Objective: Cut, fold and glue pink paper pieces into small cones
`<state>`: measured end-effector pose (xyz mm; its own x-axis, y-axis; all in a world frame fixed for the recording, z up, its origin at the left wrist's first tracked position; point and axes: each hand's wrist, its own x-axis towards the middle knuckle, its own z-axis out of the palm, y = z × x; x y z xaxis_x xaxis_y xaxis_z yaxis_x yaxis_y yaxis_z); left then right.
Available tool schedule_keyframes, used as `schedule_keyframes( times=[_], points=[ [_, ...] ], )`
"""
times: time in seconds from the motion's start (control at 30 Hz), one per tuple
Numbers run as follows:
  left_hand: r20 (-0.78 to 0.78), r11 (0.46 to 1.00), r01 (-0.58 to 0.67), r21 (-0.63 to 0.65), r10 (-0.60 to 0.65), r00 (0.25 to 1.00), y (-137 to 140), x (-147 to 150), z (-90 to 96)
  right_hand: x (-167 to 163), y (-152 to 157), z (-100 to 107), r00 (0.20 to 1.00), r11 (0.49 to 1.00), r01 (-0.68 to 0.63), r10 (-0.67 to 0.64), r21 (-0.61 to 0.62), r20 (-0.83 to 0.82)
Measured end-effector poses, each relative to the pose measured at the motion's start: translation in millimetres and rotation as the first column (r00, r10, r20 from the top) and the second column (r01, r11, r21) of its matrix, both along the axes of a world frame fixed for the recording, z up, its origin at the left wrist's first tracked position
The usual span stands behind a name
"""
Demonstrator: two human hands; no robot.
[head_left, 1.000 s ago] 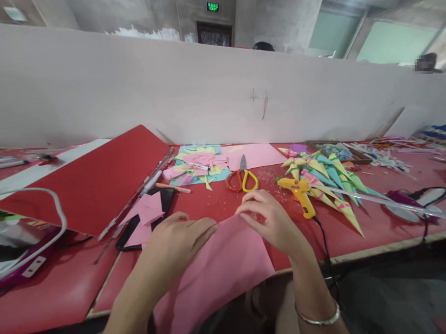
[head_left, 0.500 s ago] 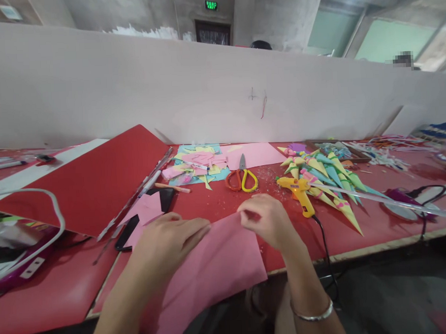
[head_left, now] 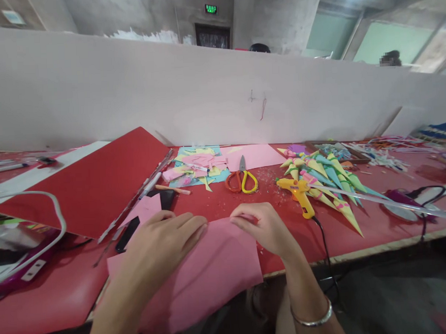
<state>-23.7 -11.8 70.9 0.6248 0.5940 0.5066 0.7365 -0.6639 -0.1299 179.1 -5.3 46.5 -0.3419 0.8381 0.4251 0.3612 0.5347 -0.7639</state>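
A large sheet of pink paper [head_left: 216, 266] hangs partly over the table's front edge, its top edge between my hands. My left hand [head_left: 177, 233] is closed on the paper's upper left part, the fingers pressed together and the thumb hidden. At the top right of the sheet, my right hand [head_left: 260, 227] pinches the edge between thumb and fingers. Beyond the hands lie scissors [head_left: 242, 181] with one red and one yellow handle, blades pointing away. A yellow glue gun [head_left: 298, 193] rests to the right of my right hand.
Paper cones [head_left: 330, 177] in yellow, blue and pink are heaped behind the glue gun. Paper scraps [head_left: 200, 163] lie at the back centre. On the left are a red board [head_left: 94, 182] and a black phone-like object [head_left: 126, 235]. A white partition [head_left: 205, 99] closes off the table's far side.
My right hand has moved slightly left and down along the paper's edge. The sheet's left part now shows further to the left, past my left forearm.
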Motion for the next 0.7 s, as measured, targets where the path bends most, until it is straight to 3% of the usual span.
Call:
schedule_keyframes(
  times=[0.1,0.37,0.7],
  points=[
    [-0.143,0.996,0.033,0.089,-0.02,0.99,0.2,10.6,-4.5,-8.3,-2.4,0.7,0.999,0.999,-0.012,0.011,0.03,0.044],
    [-0.024,0.949,0.03,0.313,-0.024,0.999,-2.0,22.6,-5.7,-12.6,-3.5,0.2,0.998,0.997,-0.063,0.063,0.038,0.014],
    [0.028,0.934,0.006,0.357,-0.017,0.999,7.6,7.6,-5.8,10.3,-1.3,2.3,0.998,0.998,0.04,-0.038,0.041,-0.05]
  ],
)
